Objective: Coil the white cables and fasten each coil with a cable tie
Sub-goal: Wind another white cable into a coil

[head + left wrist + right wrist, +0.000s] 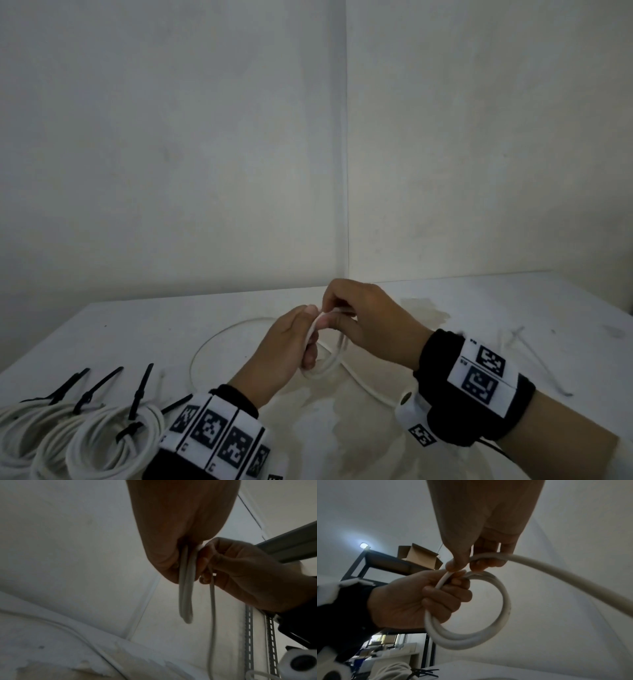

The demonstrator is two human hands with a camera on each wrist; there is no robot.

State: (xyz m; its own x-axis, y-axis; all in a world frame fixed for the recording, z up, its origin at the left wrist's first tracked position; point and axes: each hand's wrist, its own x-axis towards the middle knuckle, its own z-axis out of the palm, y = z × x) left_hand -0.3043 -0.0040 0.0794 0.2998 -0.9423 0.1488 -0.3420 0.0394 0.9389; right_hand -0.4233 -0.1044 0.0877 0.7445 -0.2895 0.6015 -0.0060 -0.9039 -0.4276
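Pale plastered walls meet in a corner behind a white, stained bench [137, 329], above which both hands work at chest-centre. Curled round a small coil of round white plastic cable [488, 635], the left hand [284, 349] grasps two or so turns stacked in its fist, the loop hanging below and to the right of that grip. Directly above it, the right hand [370, 322] pinches the free run of the same cable between thumb and fingertips [453, 565], touching the left hand's thumb. From that pinch the loose length [219, 339] drops to the bench and sweeps in a wide arc away to the left, with another stretch trailing toward the right wrist. I judge coiling is only begun: the next turn must be fed downward from the right pinch into the left fist, so the right hand leads. Near the left wrist lie three finished white coils [113, 442], each bound with a black cable tie [140, 394]. Thin pale ties [534, 356] seem to lie beyond the right wrist. No container is visible.
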